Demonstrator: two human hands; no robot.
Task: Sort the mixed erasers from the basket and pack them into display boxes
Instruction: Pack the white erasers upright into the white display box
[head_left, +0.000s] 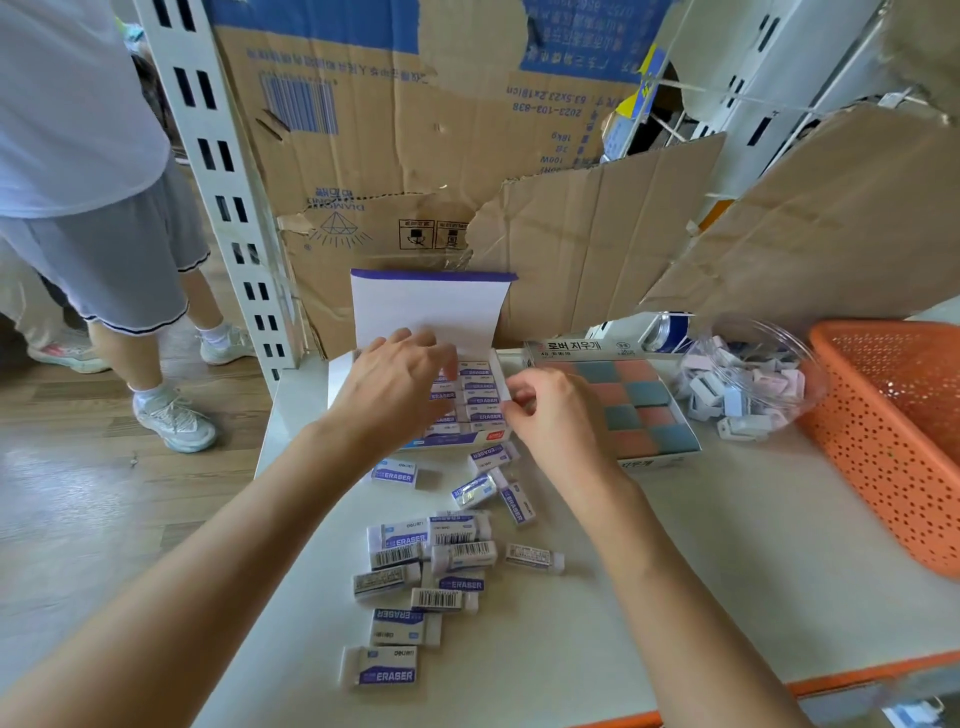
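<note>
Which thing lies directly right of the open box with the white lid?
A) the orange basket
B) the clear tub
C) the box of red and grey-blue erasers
C: the box of red and grey-blue erasers sits next to the open box; the clear tub and orange basket lie farther right.

The widest bare stretch of table lies right of the loose erasers, up to the orange basket. Left of the pile only a narrow strip runs to the table edge. Behind, the open display box, the box of coloured erasers and a clear tub stand close together, seemingly without gaps, and cardboard walls off the back.
</note>
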